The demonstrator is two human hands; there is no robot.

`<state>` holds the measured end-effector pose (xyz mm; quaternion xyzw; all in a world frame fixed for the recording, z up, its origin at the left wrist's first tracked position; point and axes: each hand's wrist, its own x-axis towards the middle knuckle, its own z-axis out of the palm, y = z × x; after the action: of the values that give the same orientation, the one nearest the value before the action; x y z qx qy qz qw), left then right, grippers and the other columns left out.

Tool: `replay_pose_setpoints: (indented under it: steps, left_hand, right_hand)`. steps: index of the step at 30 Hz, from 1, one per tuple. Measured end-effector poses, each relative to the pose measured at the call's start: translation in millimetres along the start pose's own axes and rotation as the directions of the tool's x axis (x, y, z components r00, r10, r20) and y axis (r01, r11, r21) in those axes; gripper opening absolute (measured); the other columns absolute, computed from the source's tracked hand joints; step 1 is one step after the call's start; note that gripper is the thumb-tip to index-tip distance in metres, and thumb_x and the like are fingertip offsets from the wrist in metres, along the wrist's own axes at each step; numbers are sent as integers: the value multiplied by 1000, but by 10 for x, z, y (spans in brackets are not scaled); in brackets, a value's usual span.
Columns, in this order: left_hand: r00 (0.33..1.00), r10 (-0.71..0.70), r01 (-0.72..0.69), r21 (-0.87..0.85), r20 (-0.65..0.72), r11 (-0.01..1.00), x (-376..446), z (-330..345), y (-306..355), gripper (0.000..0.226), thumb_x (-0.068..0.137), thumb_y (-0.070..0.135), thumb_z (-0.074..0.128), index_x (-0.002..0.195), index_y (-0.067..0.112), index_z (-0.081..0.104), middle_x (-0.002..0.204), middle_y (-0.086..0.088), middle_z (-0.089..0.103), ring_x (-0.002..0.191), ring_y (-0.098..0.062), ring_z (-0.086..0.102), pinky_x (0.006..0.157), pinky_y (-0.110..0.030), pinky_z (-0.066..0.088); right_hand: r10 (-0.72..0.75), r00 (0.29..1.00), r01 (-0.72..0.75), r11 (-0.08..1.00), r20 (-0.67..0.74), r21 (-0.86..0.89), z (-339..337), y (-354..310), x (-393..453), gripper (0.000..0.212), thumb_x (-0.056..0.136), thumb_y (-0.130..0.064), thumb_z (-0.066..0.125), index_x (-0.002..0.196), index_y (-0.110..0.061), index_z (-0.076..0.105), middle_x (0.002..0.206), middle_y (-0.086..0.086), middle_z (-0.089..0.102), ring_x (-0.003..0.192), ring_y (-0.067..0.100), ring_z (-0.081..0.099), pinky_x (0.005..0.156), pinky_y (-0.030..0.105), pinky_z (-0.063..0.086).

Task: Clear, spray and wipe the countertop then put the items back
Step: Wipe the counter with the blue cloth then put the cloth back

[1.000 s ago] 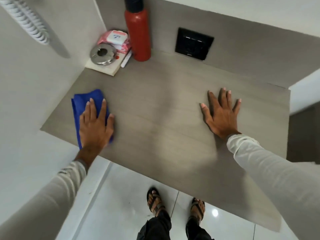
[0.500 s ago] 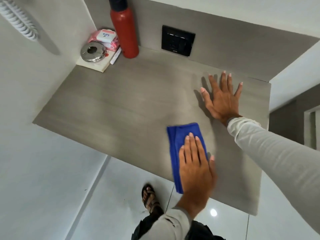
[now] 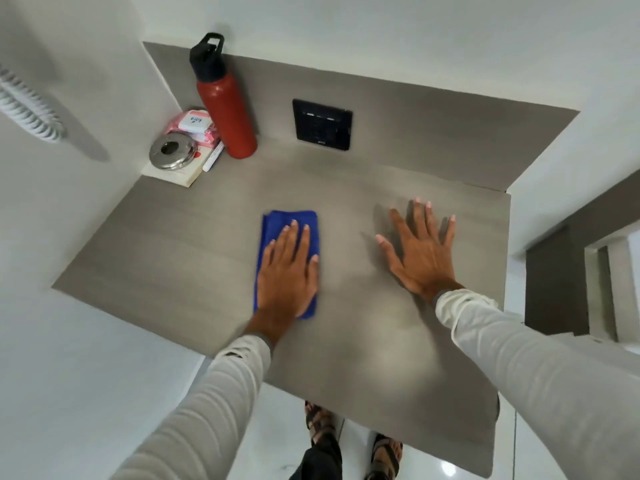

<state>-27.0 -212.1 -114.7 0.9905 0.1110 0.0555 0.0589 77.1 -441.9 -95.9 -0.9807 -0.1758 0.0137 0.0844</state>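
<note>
Left hand [image 3: 287,271] flat on blue cloth [image 3: 277,223], right hand [image 3: 420,251] splayed on grey countertop [image 3: 173,254], white walls

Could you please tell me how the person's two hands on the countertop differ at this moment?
The left hand presses flat on the blue cloth, whereas the right hand rests straight on the bare countertop. The left hand's fingers lie close together; the right hand's fingers are spread wide. Both are open, palm down, with straight fingers pointing toward the back wall.
</note>
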Motion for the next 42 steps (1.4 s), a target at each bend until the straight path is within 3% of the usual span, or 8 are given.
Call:
replay_pose_setpoints:
  steps: [4,9,12,17,25,29,35,42]
  left_hand:
    - [994,-112,110,65,20,992,643,-8,-383,63,98,43,17,154,16,21,163,-10,20,150,-24,21,121,-44,20]
    - [993,-107,105,33,40,994,1278,21,-475,57,101,38,35,154,21,22,163,-6,20,151,-22,18,118,-59,17]
    - [996,-68,66,27,65,997,1588,54,-348,57,101,37,35,154,25,19,164,-1,16,152,-18,14,114,-66,15]
    - [997,-30,29,11,69,1000,1851,124,-126,59,102,37,31,155,20,14,165,-5,11,152,-21,10,120,-59,10]
    - [993,116,-117,20,37,993,1854,206,277,58,100,33,36,153,10,24,161,-14,23,150,-28,21,120,-50,18]
    - [978,204,-203,-23,51,979,1691,267,738,56,100,31,36,153,13,26,161,-10,25,150,-25,22,120,-48,18]
    - [957,273,-265,-80,102,961,1464,259,1359,54,102,34,31,154,18,25,163,-4,21,150,-19,20,122,-44,13]
    - [937,333,-334,-6,107,943,1340,206,1462,56,103,39,23,155,19,18,164,0,19,151,-16,18,123,-41,14]
  right_hand:
    - [49,999,-49,999,-6,-2,52,192,72,77,92,-72,18,158,-32,22,168,13,11,157,31,6,120,66,5]
    - [141,990,-141,990,-29,-5,109,452,187,80,90,-76,24,157,-34,25,168,11,15,156,27,11,121,65,7]
    - [177,983,-177,984,-57,6,111,526,281,80,89,-77,23,156,-33,28,167,11,19,156,27,13,122,64,7]
    - [203,976,-202,979,-73,24,113,576,364,79,90,-77,26,156,-34,28,167,10,18,156,26,12,122,62,6]
    - [188,978,-180,980,-90,87,-106,656,271,79,88,-79,24,155,-36,29,168,7,18,156,25,12,123,60,5]
    - [175,973,-160,982,-151,104,-319,963,97,82,88,-79,20,155,-34,30,167,9,19,156,25,14,124,60,6]
    - [104,977,-91,993,-184,77,-501,1499,-182,79,90,-75,28,155,-30,34,166,11,23,155,27,19,123,62,9]
    - [-1,988,18,995,-157,102,-503,1598,-274,78,91,-75,30,154,-30,34,167,10,20,155,25,17,123,62,9]
